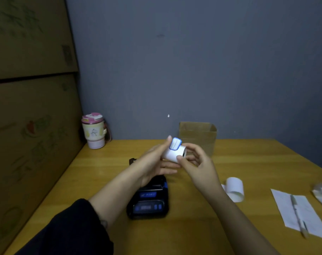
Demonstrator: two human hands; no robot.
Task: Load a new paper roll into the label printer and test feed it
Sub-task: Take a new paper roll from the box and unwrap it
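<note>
Both hands hold a white paper roll [173,153] in the air above the table, just beyond the printer. A blue-edged sticker tab [175,143] sticks up from the roll's top. My left hand [156,162] cradles the roll from the left and below, thumb raised beside the tab. On the roll's right end rests my right hand [197,162], fingers curled around it. The black label printer [149,201] with blue display panels sits on the wooden table [257,162], partly hidden under my left wrist.
A second white paper roll [234,188] lies right of the printer. Further right are a sheet of paper [303,210] with a pen [298,216] on it. A small open cardboard box [198,135] stands at the back, a pastel tumbler [94,132] at the back left, big cartons along the left.
</note>
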